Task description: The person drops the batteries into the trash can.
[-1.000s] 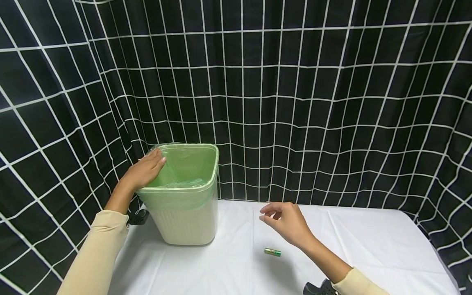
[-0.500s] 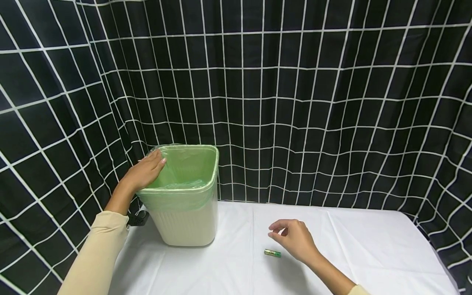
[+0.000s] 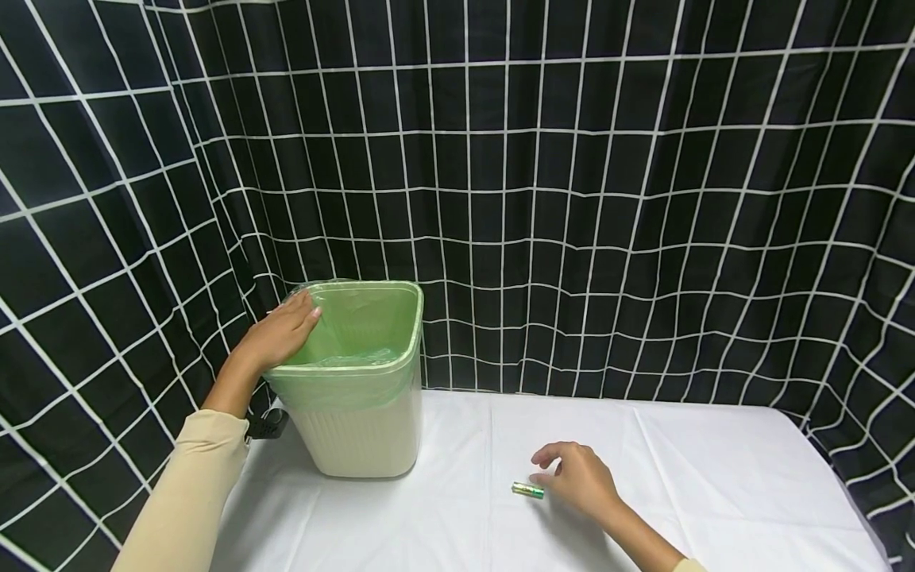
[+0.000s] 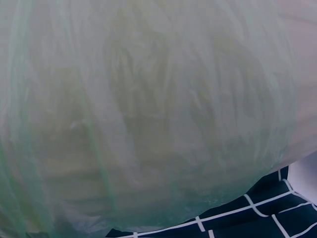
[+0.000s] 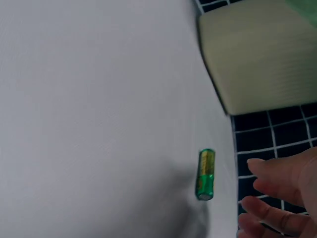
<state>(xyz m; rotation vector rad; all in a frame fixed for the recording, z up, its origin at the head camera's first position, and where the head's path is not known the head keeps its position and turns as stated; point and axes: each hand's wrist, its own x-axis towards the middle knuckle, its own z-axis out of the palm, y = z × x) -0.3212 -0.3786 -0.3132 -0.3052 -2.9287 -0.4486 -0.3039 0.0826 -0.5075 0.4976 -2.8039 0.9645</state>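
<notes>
A green and gold battery [image 3: 527, 490] lies on its side on the white cloth. Just to its right hovers my right hand [image 3: 581, 479], thumb and forefinger apart and nothing between them. In the right wrist view the battery [image 5: 205, 174] shows a gap from the fingertips [image 5: 256, 161]. My left hand [image 3: 281, 332] rests flat over the left rim of a cream trash bin [image 3: 364, 445] with a green liner [image 3: 372, 310]. Pale green film of the liner [image 4: 158, 124] fills most of the left wrist view, and the left fingers are hidden there.
The white-clothed table [image 3: 643, 477] stretches right of the bin. A black curtain with a white grid [image 3: 543, 199] hangs behind and along the left side, close to the bin and left arm.
My right hand has come down and slightly to the right, lowering beside the battery. The left hand stays on the bin's rim, and the battery has not moved.
</notes>
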